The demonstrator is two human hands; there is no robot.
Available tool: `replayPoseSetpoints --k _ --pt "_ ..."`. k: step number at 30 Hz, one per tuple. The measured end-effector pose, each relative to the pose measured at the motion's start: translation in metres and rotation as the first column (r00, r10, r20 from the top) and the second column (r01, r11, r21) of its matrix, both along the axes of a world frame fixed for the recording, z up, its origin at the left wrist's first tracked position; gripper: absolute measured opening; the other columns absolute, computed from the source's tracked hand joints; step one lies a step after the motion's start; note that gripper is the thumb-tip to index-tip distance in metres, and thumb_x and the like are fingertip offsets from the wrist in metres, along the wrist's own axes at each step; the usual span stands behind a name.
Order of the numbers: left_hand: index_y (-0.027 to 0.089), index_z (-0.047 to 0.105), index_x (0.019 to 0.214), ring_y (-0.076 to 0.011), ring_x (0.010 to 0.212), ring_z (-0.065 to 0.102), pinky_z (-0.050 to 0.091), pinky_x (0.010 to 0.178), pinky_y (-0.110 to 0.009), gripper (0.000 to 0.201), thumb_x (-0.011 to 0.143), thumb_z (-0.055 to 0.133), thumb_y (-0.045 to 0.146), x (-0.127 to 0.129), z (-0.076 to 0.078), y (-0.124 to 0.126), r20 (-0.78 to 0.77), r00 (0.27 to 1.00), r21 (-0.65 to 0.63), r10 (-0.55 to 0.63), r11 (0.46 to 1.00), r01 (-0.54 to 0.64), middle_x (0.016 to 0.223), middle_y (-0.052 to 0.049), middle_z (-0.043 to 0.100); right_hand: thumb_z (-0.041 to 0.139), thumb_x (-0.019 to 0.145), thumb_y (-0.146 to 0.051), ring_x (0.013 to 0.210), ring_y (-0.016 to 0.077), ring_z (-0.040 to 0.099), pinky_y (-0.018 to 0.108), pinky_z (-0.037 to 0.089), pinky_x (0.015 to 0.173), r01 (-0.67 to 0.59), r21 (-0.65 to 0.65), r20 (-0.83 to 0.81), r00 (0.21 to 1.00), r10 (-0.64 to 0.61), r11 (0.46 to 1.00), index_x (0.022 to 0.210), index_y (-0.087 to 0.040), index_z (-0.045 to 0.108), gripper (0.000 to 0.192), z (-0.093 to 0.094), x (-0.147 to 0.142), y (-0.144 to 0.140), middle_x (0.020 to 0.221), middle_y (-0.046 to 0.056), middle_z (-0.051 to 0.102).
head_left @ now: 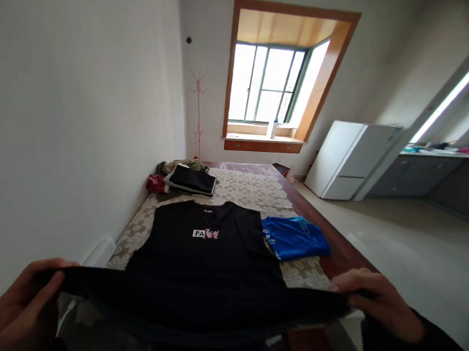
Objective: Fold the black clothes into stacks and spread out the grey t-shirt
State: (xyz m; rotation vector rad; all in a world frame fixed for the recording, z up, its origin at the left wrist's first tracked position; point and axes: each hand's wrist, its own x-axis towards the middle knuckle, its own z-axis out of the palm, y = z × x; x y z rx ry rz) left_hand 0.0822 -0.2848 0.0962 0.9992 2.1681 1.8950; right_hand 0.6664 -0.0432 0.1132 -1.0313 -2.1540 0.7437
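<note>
Left hand [30,300]: pinches tight, thumb against fingers, right on the left end of a black hem.
Right hand [377,303]: answers with the same firm pinch, closed on the hem's other end.
Black shirt [201,258]: lies spread, print side up, neck pointing away, and look, lifted at the hem into a dark, sagging band from hand to hand.
Chest print [205,233]: reads "PA" in a white box, then runs into pink lettering too small to make out.
Blue garment [298,237]: sits folded just right of the shirt, touching its side, reaching onto bare wood.
Patterned cover [253,187]: peeks out left of the shirt, opens into the roomiest stretch beyond the collar.
Wooden border [296,203]: runs dark down the right side, dropping away at the edge.
Clothes pile [192,179]: crowds the left wall, black folded piece on top, red at the left, olive behind.
Pale floor [378,226]: stretches wide off to the right.
White fridge [342,166]: stands closed, contents hidden.
Grey cabinets [413,176]: closed too, topped with small, blurred things.
Pink coat stand [199,110]: rises slim in the far corner.
Window ledge [256,140]: holds an upright white bottle [272,129], blue-capped, contents impossible to tell.
</note>
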Motion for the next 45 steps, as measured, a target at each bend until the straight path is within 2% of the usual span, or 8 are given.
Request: replayPoseSetpoints --k 3,7,10,12,17,29,41,45 --pt "0.043 0.067 0.096 -0.0265 0.072 0.065 0.057 0.063 -0.039 0.03 0.073 0.066 0.062 0.007 0.017 0.051 -0.057 0.969 0.075 0.242 0.968 -0.238 0.078 0.004 0.069 0.067 0.08 -0.066 0.08 0.0289 0.07 0.04 0.059 0.072 0.106 0.017 -0.055 0.993 -0.105 0.994 0.086 -0.026 0.08 0.042 0.006 -0.034 0.031 0.086 0.009 0.077" --pt "0.027 0.07 0.099 -0.0266 0.087 0.069 0.057 0.087 -0.043 0.044 0.077 0.062 0.064 -0.016 0.018 0.141 -0.224 0.956 0.005 0.191 0.981 -0.195 0.093 -0.001 0.073 0.064 0.087 -0.055 0.097 0.0279 0.069 0.04 0.056 0.09 0.083 0.063 -0.09 0.993 -0.077 0.995 0.103 -0.023 0.076 0.038 0.007 -0.084 0.11 0.102 0.006 0.076" --pt "0.021 0.067 0.106 -0.0269 0.099 0.068 0.053 0.096 -0.041 0.042 0.086 0.052 0.055 -0.047 -0.006 0.213 -0.278 0.952 -0.04 0.133 0.988 -0.149 0.105 -0.008 0.073 0.059 0.088 -0.049 0.1 0.0276 0.068 0.041 0.054 0.093 0.067 0.107 -0.044 0.997 -0.063 0.992 0.104 -0.02 0.073 0.036 -0.009 -0.124 0.186 0.102 0.008 0.076" --pt "0.02 0.064 0.114 -0.0279 0.108 0.066 0.051 0.099 -0.041 0.039 0.091 0.046 0.046 -0.064 -0.03 0.253 -0.32 0.944 -0.202 0.082 0.968 -0.152 0.114 -0.012 0.072 0.055 0.09 -0.037 0.104 0.0257 0.068 0.04 0.051 0.098 0.11 0.118 0.075 0.99 -0.119 0.987 0.105 -0.019 0.072 0.029 -0.032 -0.153 0.227 0.106 0.008 0.076" --pt "0.017 0.069 0.095 -0.0306 0.098 0.071 0.053 0.087 -0.037 0.02 0.085 0.055 0.027 -0.084 -0.078 0.309 -0.304 0.951 -0.387 -0.05 0.919 -0.075 0.1 -0.017 0.075 0.058 0.085 -0.017 0.103 0.0248 0.069 0.035 0.051 0.091 0.226 0.099 0.264 0.933 -0.245 0.969 0.097 -0.02 0.073 0.02 -0.096 -0.199 0.269 0.102 0.008 0.076" --pt "0.02 0.064 0.115 -0.0316 0.097 0.07 0.049 0.077 -0.036 0.034 0.095 0.044 0.038 -0.097 -0.121 0.329 -0.351 0.935 -0.561 -0.058 0.812 -0.16 0.103 -0.015 0.074 0.043 0.1 -0.032 0.106 0.0261 0.067 0.032 0.044 0.087 0.417 0.088 0.407 0.814 -0.414 0.905 0.125 -0.022 0.061 0.032 -0.152 -0.205 0.284 0.11 0.012 0.073" --pt "0.01 0.051 0.133 -0.0315 0.116 0.065 0.05 0.094 -0.04 0.047 0.095 0.048 0.036 -0.088 -0.109 0.325 -0.364 0.927 -0.593 -0.091 0.79 -0.155 0.126 -0.022 0.067 0.044 0.099 -0.038 0.111 0.0307 0.066 0.04 0.047 0.092 0.428 0.053 0.436 0.803 -0.407 0.902 0.129 -0.015 0.054 0.039 -0.135 -0.21 0.275 0.112 0.019 0.07" --pt "0.011 0.042 0.143 -0.0264 0.136 0.052 0.041 0.111 -0.037 0.062 0.09 0.053 0.042 -0.072 -0.109 0.28 -0.415 0.889 -0.558 -0.196 0.826 -0.078 0.147 -0.019 0.053 0.055 0.092 -0.038 0.125 0.0237 0.058 0.034 0.043 0.104 0.36 0.09 0.342 0.864 -0.368 0.929 0.137 -0.018 0.047 0.05 -0.12 -0.191 0.247 0.14 0.015 0.057"
